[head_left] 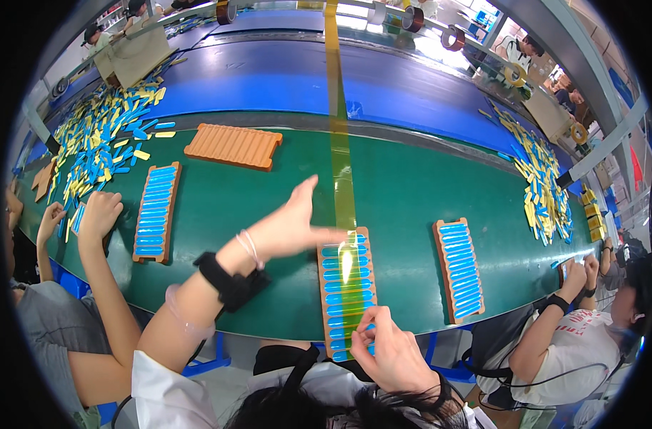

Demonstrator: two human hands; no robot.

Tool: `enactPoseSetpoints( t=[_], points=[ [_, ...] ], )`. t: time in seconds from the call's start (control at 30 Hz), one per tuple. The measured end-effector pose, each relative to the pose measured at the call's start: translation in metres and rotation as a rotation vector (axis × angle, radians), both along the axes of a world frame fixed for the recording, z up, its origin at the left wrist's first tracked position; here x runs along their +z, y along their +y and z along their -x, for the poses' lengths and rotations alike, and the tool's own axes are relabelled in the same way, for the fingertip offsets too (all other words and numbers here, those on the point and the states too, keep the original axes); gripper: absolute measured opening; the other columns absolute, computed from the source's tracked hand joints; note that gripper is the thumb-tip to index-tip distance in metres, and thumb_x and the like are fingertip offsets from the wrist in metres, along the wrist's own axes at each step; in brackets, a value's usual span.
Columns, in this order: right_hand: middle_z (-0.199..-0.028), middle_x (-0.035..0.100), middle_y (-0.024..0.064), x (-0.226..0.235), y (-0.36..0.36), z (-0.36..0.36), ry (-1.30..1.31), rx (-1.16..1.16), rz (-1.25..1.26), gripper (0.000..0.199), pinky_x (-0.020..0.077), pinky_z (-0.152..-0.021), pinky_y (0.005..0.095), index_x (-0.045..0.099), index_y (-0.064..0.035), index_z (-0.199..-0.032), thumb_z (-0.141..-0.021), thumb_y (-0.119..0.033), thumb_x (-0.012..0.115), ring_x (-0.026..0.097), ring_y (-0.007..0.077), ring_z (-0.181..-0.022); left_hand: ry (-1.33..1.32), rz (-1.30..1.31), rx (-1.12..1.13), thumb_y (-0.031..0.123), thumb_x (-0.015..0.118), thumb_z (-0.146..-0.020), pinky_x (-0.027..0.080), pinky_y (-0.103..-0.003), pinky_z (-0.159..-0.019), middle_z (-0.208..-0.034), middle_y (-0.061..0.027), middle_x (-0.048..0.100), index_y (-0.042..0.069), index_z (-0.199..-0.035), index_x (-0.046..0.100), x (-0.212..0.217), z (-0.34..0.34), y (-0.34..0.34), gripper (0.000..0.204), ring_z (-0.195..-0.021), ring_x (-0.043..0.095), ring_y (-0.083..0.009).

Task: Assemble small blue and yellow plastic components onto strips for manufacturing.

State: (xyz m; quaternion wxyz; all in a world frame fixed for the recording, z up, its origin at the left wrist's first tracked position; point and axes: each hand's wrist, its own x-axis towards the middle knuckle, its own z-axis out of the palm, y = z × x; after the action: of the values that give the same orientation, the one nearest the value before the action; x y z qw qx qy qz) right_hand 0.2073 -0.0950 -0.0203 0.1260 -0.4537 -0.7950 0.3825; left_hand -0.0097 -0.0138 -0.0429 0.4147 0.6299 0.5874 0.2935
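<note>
A long strip of clear yellow tape [344, 182] runs down from the top of the view and lies lengthwise over an orange-brown grooved tray [323, 286], whose slots hold a row of blue flat pieces [333, 310]. My left hand [286, 225] is open, thumb and fingers spread, with a fingertip at the tape by the tray's far end. At the near end, my right hand [394, 350] is closed, its fingers pinched at the tape's end; the exact grip is partly hidden.
Filled trays stand left [155, 214] and right [458, 272]; an unfilled tray [233, 146] lies farther back. Loose blue and yellow pieces are heaped at far left [104, 139] and right [544, 186]. Co-workers sit on both sides. Behind runs a blue belt [261, 75] below a bar with tape rolls [452, 37].
</note>
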Motion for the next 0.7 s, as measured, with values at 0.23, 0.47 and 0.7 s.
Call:
enactPoseSetpoints(
  t=[0.23, 0.47, 0.7],
  points=[
    [-0.082, 0.052, 0.0161, 0.001, 0.003, 0.006, -0.031, 0.087, 0.039, 0.027, 0.0477, -0.052, 0.037, 0.034, 0.0006, -0.093, -0.079, -0.01, 0.054, 0.059, 0.0296, -0.064, -0.718, 0.073, 0.312, 0.014, 0.051, -0.086, 0.045, -0.025, -0.081, -0.092, -0.0139, 0.062, -0.008, -0.097, 0.055, -0.015, 0.004, 0.065, 0.025, -0.087, 0.058, -0.0146],
    [-0.087, 0.046, 0.0237, 0.004, 0.04, 0.027, -0.116, 0.127, -0.071, 0.029, 0.0471, -0.056, 0.0453, 0.033, 0.0042, -0.095, -0.078, -0.011, 0.05, 0.053, 0.0417, -0.064, -0.379, -0.194, 0.316, 0.011, 0.05, -0.086, 0.045, -0.022, -0.075, -0.088, -0.0121, 0.064, -0.008, -0.092, 0.057, -0.02, -0.007, 0.061, 0.02, -0.083, 0.059, -0.0112],
    [-0.084, 0.048, 0.0223, 0.001, 0.125, 0.077, -0.119, 0.098, -0.452, 0.022, 0.0436, -0.064, 0.043, 0.035, 0.0028, -0.09, -0.078, -0.012, 0.046, 0.052, 0.04, -0.073, -0.235, -0.278, 0.398, 0.017, 0.054, -0.081, 0.046, -0.028, -0.06, -0.071, -0.016, 0.063, -0.006, -0.083, 0.06, -0.025, -0.012, 0.052, 0.024, -0.064, 0.061, -0.0207]
  ],
)
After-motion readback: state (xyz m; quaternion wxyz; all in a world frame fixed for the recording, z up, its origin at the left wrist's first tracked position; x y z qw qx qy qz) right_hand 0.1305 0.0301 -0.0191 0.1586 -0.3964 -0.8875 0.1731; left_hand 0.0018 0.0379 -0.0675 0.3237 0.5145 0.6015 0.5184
